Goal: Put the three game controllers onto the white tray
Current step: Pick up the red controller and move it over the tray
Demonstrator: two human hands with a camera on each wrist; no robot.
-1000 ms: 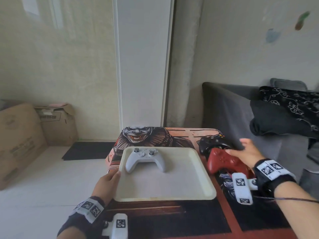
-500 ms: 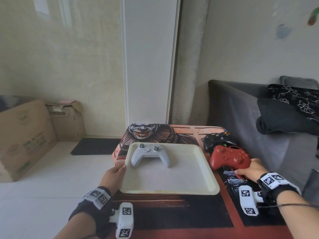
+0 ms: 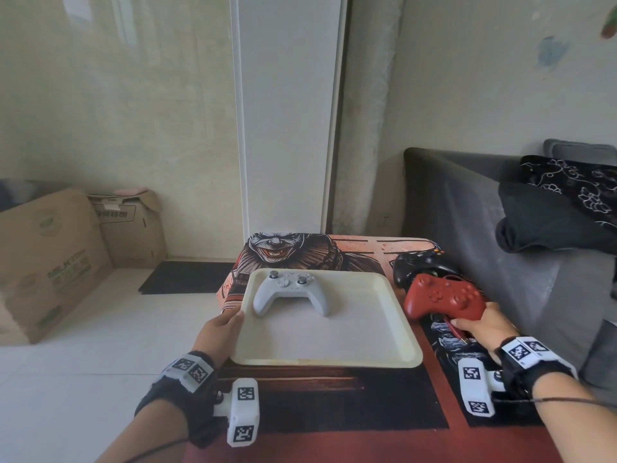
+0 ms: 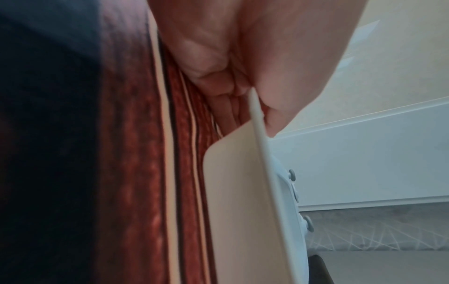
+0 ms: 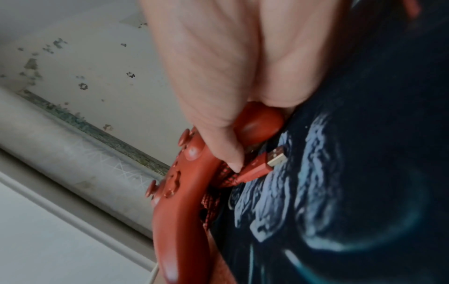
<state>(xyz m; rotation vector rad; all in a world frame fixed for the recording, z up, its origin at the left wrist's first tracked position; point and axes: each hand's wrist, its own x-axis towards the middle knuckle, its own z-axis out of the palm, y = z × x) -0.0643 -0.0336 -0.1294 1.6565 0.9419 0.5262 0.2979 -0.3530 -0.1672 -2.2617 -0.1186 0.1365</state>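
Controllers, three, catalogued against the white tray (image 3: 394,332), which sits on the bench (image 3: 334,412) over a printed clown-face mat. Item one: white controller (image 3: 290,294), lying flat inside the tray toward its far-left corner, already placed. Item two: red controller (image 3: 444,300), just beside the tray's right rim, raised at a tilt, not yet over the tray; the right hand (image 3: 484,329) has thumb and fingers curled round its near grip horn, and the right wrist view shows the thumb also pinning the red braided cable with its USB plug (image 5: 274,156) against the shell. Item three: black controller (image 3: 422,267), resting on the bench beyond the tray's far-right corner, just behind the red one, untouched. Left hand (image 3: 218,332): at the tray's left rim, thumb on top of the edge and fingers tucked beneath it, pinching the rim to steady it. Handling, by judgement: each unit is a rigid moulded plastic shell, light enough for one hand, smooth but shaped for grip; best taken by a horn or across the body, keeping off the sticks and buttons. The loose cable on the red unit is likely to trail or snag the tray rim, so gathering it with the grip seems sensible. Free tray floor remains to the right of and nearer than the white controller.
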